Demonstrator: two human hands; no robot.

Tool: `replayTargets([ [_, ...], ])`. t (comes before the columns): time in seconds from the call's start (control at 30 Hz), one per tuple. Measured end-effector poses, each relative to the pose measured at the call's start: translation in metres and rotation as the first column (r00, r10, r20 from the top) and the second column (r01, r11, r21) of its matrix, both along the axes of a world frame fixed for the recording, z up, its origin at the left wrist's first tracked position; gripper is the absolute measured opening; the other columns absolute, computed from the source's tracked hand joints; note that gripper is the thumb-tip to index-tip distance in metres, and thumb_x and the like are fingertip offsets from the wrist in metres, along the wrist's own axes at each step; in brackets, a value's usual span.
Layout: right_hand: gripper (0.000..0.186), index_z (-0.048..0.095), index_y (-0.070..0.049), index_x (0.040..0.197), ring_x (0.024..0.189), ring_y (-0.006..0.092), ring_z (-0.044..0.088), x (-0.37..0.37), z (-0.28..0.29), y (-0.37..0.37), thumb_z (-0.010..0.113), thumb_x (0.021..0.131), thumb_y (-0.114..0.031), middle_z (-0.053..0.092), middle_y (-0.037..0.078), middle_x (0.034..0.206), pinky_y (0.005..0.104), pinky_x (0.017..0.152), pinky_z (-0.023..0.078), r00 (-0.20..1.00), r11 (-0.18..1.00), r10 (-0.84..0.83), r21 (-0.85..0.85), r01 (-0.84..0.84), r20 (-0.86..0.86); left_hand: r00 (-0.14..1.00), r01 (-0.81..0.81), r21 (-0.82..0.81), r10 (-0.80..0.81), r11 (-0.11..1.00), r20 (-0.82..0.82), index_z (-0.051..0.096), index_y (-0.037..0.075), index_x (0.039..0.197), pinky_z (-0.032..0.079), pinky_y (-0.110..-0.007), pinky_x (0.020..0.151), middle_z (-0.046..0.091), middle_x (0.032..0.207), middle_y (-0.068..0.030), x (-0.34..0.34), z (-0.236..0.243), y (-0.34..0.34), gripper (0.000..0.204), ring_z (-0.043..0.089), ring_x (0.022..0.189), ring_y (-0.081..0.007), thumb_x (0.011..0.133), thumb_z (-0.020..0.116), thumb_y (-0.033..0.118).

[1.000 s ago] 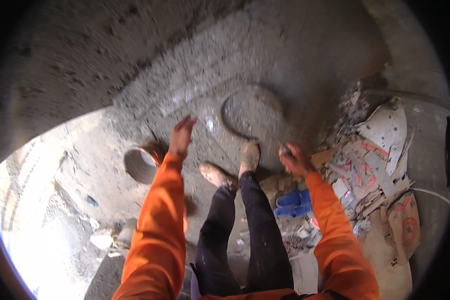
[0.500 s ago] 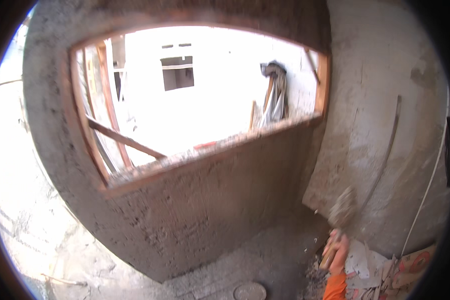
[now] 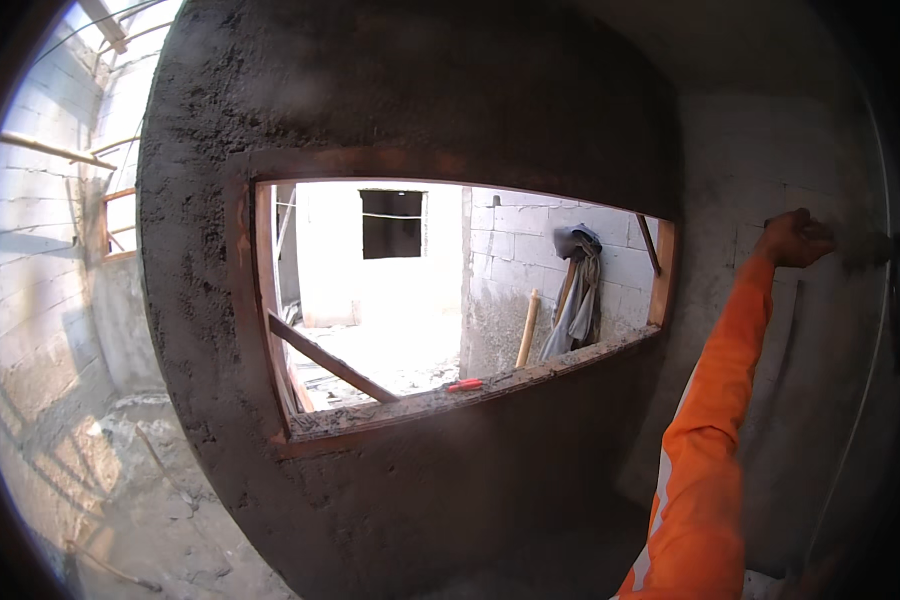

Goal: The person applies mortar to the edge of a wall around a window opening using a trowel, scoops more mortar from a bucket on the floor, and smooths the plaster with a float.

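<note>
My right hand (image 3: pixel 795 238) is raised at the upper right, in front of the plain wall, with the arm in an orange sleeve (image 3: pixel 708 420) stretched up to it. The fingers are closed around the handle of a trowel, which the hand mostly hides. Just beyond the knuckles a dark, blurred patch (image 3: pixel 863 248) shows, probably the blade; whether it touches the wall I cannot tell. To the left stands a freshly coated, rough grey wall (image 3: pixel 450 500) around a wooden window frame (image 3: pixel 662 270). My left hand is out of view.
A red-handled tool (image 3: pixel 465 385) lies on the rough sill. Through the opening, cloths and a dark cap (image 3: pixel 578 285) hang on a pole beside a wooden post (image 3: pixel 528 328). A diagonal brace (image 3: pixel 330 357) crosses the frame's lower left corner. A thin pale line (image 3: pixel 860 400) runs down at right.
My right hand has risen from low near the floor to high at the right wall, and the trowel's mortar-laden blade no longer shows plainly. The view has tilted upward.
</note>
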State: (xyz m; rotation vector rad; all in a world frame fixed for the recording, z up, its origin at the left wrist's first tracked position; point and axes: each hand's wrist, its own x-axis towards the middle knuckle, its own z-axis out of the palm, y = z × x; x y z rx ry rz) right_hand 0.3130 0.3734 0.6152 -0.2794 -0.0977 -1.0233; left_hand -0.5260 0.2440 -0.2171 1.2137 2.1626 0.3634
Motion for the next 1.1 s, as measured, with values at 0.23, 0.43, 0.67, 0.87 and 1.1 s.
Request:
replayTargets([
  [0.23,0.057,0.037,0.001,0.131,0.091,0.0265,0.057,0.040,0.148,0.165,0.059,0.079,-0.007,0.054,0.020,0.099,0.0360,0.078,0.048,0.758,0.629,-0.599,-0.434,0.645,0.259,0.994,-0.034,-0.083,0.043,0.996,0.103,0.066,0.003,0.103,0.048,-0.035,0.069,0.065,0.087,-0.0131,0.034,0.036,0.026,0.032,0.059,0.076,-0.0233,0.079,0.061,0.024],
  [0.43,0.059,0.040,-0.003,0.134,0.076,0.0141,0.060,-0.100,-0.101,0.169,0.062,0.080,-0.009,0.063,0.011,0.096,0.0301,0.068,0.051,0.620,-0.475,0.762,-0.813,0.338,-0.188,0.957,-0.216,-0.146,0.239,0.965,0.163,0.065,0.002,0.103,0.049,-0.034,0.063,0.064,0.084,-0.0116,0.048,0.035,-0.041,0.032,0.059,0.069,-0.0208,0.076,0.063,0.020],
  [0.67,0.028,0.058,-0.002,0.100,0.087,0.0299,0.061,-0.144,-0.622,-0.071,0.058,0.080,-0.021,0.064,0.013,0.091,0.0414,0.078,0.048,0.570,-0.936,-0.352,0.291,-0.198,-0.743,0.759,-0.478,-0.249,0.539,0.842,0.365,0.063,0.000,0.104,0.049,-0.032,0.057,0.064,0.080,-0.0100,0.074,-0.064,-0.179,0.034,0.058,0.061,-0.0179,0.074,0.066,0.014],
  [0.87,0.033,0.062,-0.001,0.102,0.077,0.0315,0.062,-0.065,-0.813,-0.345,0.059,0.071,-0.014,0.065,0.017,0.084,0.0410,0.070,0.049,0.770,-0.918,-0.199,0.390,0.069,-0.606,0.779,-0.431,-0.431,0.568,0.792,0.264,0.066,-0.001,0.102,0.051,-0.032,0.063,0.066,0.083,-0.0140,0.110,-0.018,-0.241,0.039,0.063,0.070,-0.0202,0.073,0.068,0.023],
  [1.1,0.037,0.054,-0.003,0.112,0.067,0.0273,0.059,-0.076,-0.878,-0.314,0.054,0.080,-0.021,0.062,0.015,0.082,0.0400,0.059,0.047,0.551,-0.841,-0.540,0.420,-0.340,-0.636,0.955,0.047,-0.394,0.075,0.918,0.288,0.056,-0.004,0.118,0.042,-0.033,0.096,0.060,0.116,-0.0184,0.145,-0.046,-0.172,0.056,0.057,0.108,-0.0264,0.076,0.069,0.031],
])
